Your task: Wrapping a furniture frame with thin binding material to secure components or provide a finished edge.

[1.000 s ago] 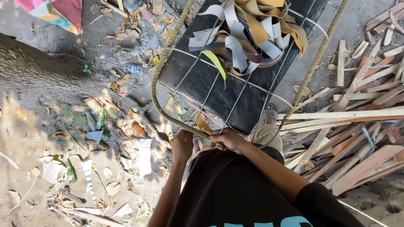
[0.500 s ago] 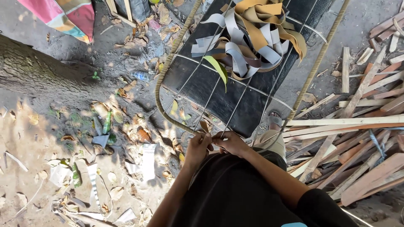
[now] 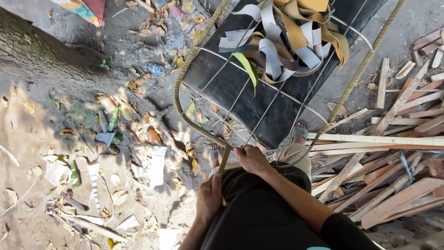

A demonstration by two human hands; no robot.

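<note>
We are gripping the wire chair frame [image 3: 286, 88] with our right hand [image 3: 252, 159] and pulling a tan strip [image 3: 225, 159] with our left hand [image 3: 209, 196], fingers clamped; only the rim is wrapped, the seat grid bare.

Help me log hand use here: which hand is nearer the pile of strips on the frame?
Right. The right hand grips the frame's near rim, just below the strips. The left hand sits lower, nearer the body, holding a tan strip.

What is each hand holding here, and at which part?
Right hand grips the metal frame at its near rim. Left hand holds the tan strip at its lower end, where its grip is partly hidden.
</note>
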